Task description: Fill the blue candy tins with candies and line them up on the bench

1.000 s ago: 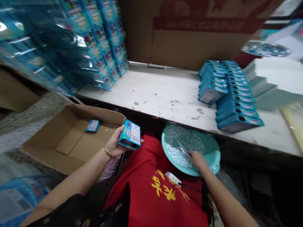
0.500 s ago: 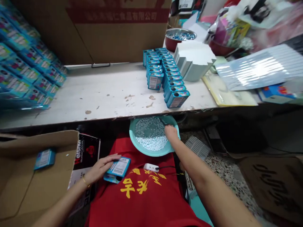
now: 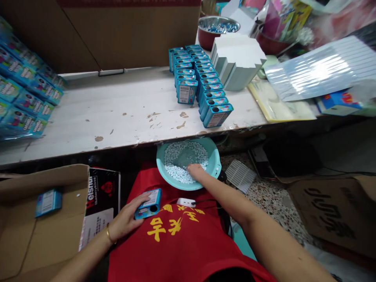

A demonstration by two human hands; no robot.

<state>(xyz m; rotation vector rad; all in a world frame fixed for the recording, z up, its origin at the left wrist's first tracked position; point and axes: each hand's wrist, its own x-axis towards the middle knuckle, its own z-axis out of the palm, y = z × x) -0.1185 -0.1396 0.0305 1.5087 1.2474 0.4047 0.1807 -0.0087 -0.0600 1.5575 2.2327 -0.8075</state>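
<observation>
My left hand (image 3: 126, 219) grips a small blue tin (image 3: 149, 203) against the red apron (image 3: 173, 250) on my lap, its label facing up. My right hand (image 3: 196, 171) rests among pale blue-white pellets (image 3: 183, 156) in a round teal basin (image 3: 188, 185), which sits below the table edge. Whether those fingers pinch anything is hidden. Rows of matching blue tins (image 3: 199, 84) stand on the white, chipped table (image 3: 102, 117), out of reach of neither hand's fingers touching them. A cardboard box (image 3: 44, 184) at my left holds one loose blue tin (image 3: 48, 203).
Shrink-wrapped colourful packs (image 3: 23, 94) lie at the table's left. Behind the tins stand a white card stack (image 3: 236, 60) and a steel bowl of blue sweets (image 3: 219, 25). A shiny plastic sheet (image 3: 320, 68) lies right. A cardboard box (image 3: 331, 213) stands on the speckled floor.
My left hand has lowered the blue tin from above the cardboard box to my lap. My right hand has shifted left within the basin, and the view has levelled out.
</observation>
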